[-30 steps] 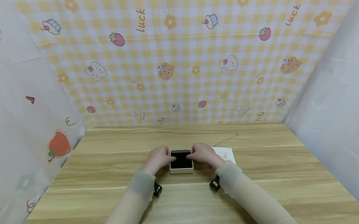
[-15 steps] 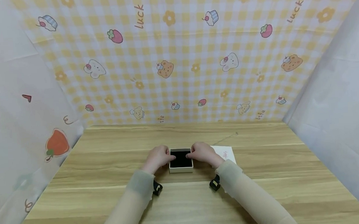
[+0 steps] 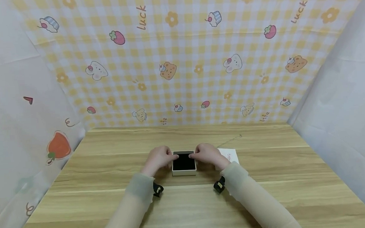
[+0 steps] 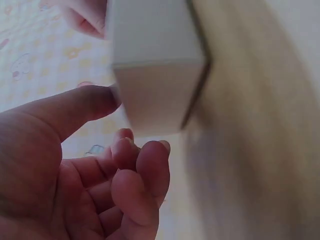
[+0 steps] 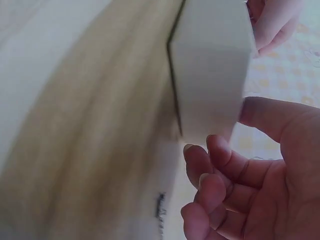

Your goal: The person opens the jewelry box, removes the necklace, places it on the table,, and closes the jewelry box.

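Note:
A small white box (image 3: 184,173) with a black lining (image 3: 184,162) stands open-topped on the table between my hands. My left hand (image 3: 158,158) holds its left side, the thumb reaching over the rim onto the black lining. On the opposite side my right hand (image 3: 209,155) grips likewise, thumb tip on the lining. In the left wrist view, curled fingers (image 4: 152,170) sit close by the white box's end wall (image 4: 157,97). The right wrist view has bent fingertips (image 5: 200,160) right at the wall's lower end. What the thumbs touch inside is hidden in both wrist views.
Partly behind my right hand lies a flat white square (image 3: 232,155) with a pink flower print. A thin chain necklace (image 3: 231,140) stretches behind it on the wooden table (image 3: 186,209). A yellow checked cloth (image 3: 185,49) hangs along the back.
Both thumbs have shifted slightly toward the back of the box, and the hands have spread a little at the wrists. The box stays in the same spot.

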Action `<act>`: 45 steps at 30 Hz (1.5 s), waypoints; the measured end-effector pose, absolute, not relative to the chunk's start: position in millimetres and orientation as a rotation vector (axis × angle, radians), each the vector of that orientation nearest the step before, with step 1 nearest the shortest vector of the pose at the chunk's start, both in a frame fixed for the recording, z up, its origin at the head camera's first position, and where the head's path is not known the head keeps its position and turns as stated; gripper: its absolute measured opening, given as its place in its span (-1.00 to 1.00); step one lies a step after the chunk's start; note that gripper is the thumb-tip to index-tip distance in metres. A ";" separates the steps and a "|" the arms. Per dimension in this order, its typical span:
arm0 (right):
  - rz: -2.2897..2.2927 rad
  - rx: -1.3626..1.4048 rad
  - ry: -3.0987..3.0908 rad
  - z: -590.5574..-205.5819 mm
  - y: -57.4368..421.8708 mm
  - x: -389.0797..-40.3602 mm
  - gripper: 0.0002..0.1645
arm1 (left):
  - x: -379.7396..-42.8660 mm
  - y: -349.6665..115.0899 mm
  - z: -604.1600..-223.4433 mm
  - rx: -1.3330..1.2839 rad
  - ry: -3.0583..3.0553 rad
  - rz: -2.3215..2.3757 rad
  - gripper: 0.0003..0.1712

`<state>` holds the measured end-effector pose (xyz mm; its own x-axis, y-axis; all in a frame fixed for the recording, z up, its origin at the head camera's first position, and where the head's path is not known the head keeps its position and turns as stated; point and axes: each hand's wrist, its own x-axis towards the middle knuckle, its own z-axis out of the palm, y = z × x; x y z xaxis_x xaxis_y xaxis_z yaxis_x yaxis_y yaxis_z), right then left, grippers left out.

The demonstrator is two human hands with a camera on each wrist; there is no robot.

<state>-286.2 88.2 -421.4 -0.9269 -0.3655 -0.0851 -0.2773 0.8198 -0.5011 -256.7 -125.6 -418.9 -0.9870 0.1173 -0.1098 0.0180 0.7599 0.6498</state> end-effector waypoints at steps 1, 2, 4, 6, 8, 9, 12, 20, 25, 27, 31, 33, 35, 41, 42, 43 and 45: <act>-0.759 -0.509 2.818 -419.0 89.6 -285.4 -0.55 | -256.4 -126.4 -416.3 0.113 2.817 1.040 -0.62; -0.786 -0.511 2.806 -416.7 91.5 -284.5 -0.57 | -256.0 -127.2 -413.5 0.119 2.822 1.043 -0.63; -0.810 -0.513 2.798 -412.5 96.3 -283.7 -0.57 | -255.6 -129.0 -409.3 0.145 2.835 1.049 -0.64; -0.834 -0.518 2.807 -408.7 102.8 -283.6 -0.59 | -255.2 -131.0 -406.0 0.183 2.848 1.073 -0.64; -0.847 -0.526 2.822 -405.5 111.0 -284.0 -0.60 | -255.2 -134.0 -404.6 0.242 2.855 1.101 -0.61; -0.852 -0.532 2.835 -404.0 115.8 -284.3 -0.61 | -255.1 -135.8 -404.3 0.269 2.850 1.122 -0.56; -0.888 -0.582 2.848 -399.7 131.9 -284.5 -0.64 | -254.6 -142.5 -405.7 0.382 2.820 1.151 -0.31; -0.904 -0.749 2.814 -400.1 177.2 -284.6 -0.79 | -250.1 -158.5 -417.0 0.644 2.711 1.065 0.18; -0.763 -0.756 2.807 -402.6 197.5 -284.7 -0.32 | -248.1 -162.8 -426.4 0.613 2.642 1.052 0.26; -0.678 -0.758 2.810 -404.6 202.2 -284.4 -0.11 | -247.7 -163.3 -429.3 0.595 2.618 1.049 0.28; -0.527 -0.738 2.810 -409.6 204.7 -283.5 0.15 | -247.9 -162.4 -433.3 0.582 2.615 1.040 0.29; -0.489 -0.699 2.804 -411.1 204.2 -282.4 0.21 | -248.2 -161.0 -434.6 0.577 2.625 1.036 0.29; -0.462 -0.670 2.798 -411.7 202.7 -281.4 0.24 | -248.5 -159.2 -434.9 0.568 2.631 1.034 0.30; -0.421 -0.618 2.754 -410.8 199.1 -279.0 0.26 | -248.6 -155.2 -433.8 0.537 2.635 1.033 0.30; -0.417 -0.612 2.747 -410.9 199.0 -278.8 0.26 | -248.8 -154.9 -433.6 0.539 2.641 1.023 0.29; -0.416 -0.605 2.743 -411.0 198.8 -278.5 0.26 | -249.0 -154.6 -433.3 0.545 2.648 1.014 0.28; -0.413 -0.593 2.740 -411.3 199.1 -278.1 0.26 | -249.6 -154.1 -432.8 0.561 2.665 0.990 0.26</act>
<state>-278.1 199.1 -411.3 -0.8675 -0.4396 -0.2331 -0.3513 0.8728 -0.3387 -249.6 -154.1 -432.8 -0.8965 0.4335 -0.0917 0.2686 0.6962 0.6657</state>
